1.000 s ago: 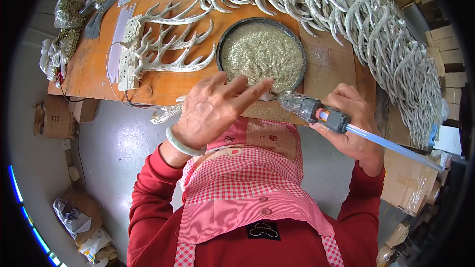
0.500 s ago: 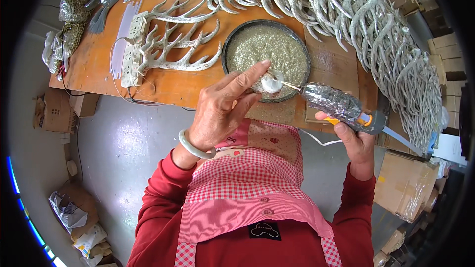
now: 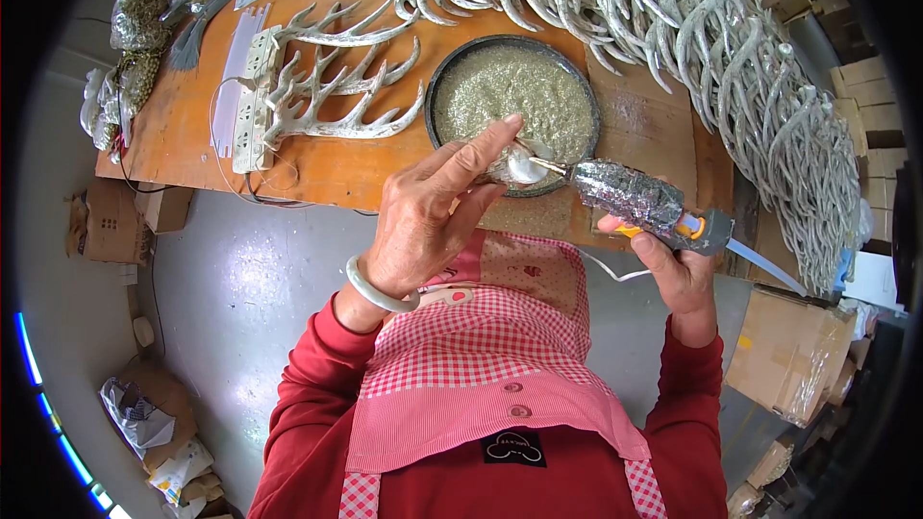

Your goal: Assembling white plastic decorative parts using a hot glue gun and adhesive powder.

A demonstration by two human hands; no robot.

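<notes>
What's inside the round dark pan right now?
The round dark pan is filled with pale gold glitter. Its near edge and bottom are hidden by the left hand and glitter.

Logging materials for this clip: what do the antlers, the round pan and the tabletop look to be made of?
Antlers: probably moulded plastic or resin, silver-glitter coated; identical shapes, sparkly sheen.
Round pan: likely dark metal, thin rim, holding loose glitter.
Tabletop: orange-brown board, seemingly plywood; flat matt surface.

Red long sleeves on both arms | pink-and-white checked apron over the chest, plain pink flap with two buttons | small dark patch at the near hem | pale smooth bangle on the left wrist | both hands bare, no gloves
</notes>
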